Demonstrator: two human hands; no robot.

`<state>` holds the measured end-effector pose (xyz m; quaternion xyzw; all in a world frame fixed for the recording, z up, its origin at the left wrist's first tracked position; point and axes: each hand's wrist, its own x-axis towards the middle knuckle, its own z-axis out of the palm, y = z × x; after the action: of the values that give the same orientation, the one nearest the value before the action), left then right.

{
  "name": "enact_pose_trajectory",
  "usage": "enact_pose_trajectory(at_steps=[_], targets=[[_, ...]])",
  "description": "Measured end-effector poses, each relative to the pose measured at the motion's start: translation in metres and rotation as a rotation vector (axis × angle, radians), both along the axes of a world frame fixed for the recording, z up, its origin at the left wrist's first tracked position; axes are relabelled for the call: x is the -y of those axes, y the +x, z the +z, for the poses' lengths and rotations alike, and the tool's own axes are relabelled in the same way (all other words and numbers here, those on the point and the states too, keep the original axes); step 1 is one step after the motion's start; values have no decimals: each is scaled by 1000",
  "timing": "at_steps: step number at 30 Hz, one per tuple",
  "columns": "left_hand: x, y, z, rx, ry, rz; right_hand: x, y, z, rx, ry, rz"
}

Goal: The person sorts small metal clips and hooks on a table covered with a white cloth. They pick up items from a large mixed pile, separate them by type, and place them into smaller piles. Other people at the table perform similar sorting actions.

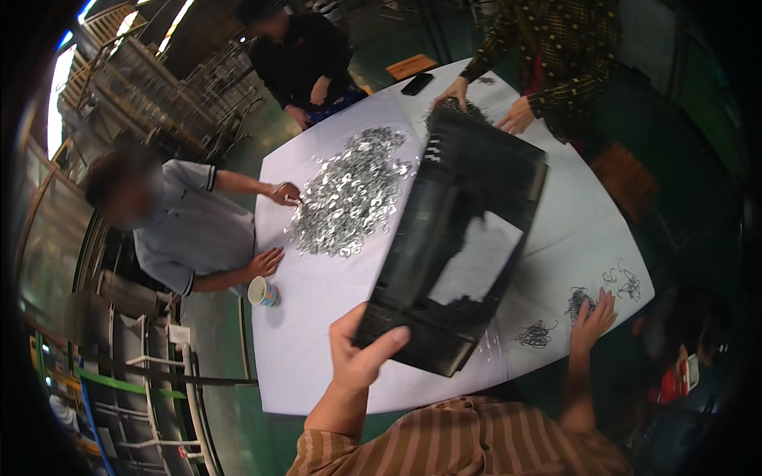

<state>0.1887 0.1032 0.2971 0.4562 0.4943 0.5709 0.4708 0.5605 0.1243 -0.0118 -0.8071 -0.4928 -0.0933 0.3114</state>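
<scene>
My left hand (pixel 367 343) grips the near end of a black plastic bin (pixel 413 270), thumb on top and fingers beneath. The bin is tilted above the table, and a torn white paper patch (pixel 476 258) shows on it. What it holds, if anything, I cannot make out. My right hand (pixel 595 316) lies with fingers spread at the edge of a small pile of dark bent wire pieces (pixel 579 305) on the white table. A second small pile of these wire pieces (pixel 536 334) sits left of it, and a looser scatter (pixel 629 283) lies to the right.
A large heap of shiny metal pieces (pixel 349 198) covers the table's (pixel 381 381) left middle. A paper cup (pixel 263 292) stands near the left edge. A person (pixel 182 214) reaches toward the heap; another's hands (pixel 516 116) flank a dark pile. A black phone (pixel 417 84) lies at the far edge.
</scene>
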Motion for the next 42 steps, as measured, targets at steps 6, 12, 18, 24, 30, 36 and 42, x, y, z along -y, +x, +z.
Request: enact_pose_trajectory(at_steps=[6,12,18,24,30,36,42], targets=[[89,-119,-42,429,129,460,-34,-119,52,-527,196,614],[162,-208,-136,767,223,611,-22,-263,42,-1354,-270,975],[173,-209,-201,1112,157,777,-8,-321,88,-1636,-403,1125],[148,-190,-175,1115,196,568,-16,-297,121,-1634,-276,1042],[69,-119,-136,851,235,164,-52,-208,98,-1769,21,492],[-27,19,-110,101,47,-163,-62,-92,110,-1698,170,222],[-119,164,-137,-504,1017,-406,-43,7,140,-1993,670,271]])
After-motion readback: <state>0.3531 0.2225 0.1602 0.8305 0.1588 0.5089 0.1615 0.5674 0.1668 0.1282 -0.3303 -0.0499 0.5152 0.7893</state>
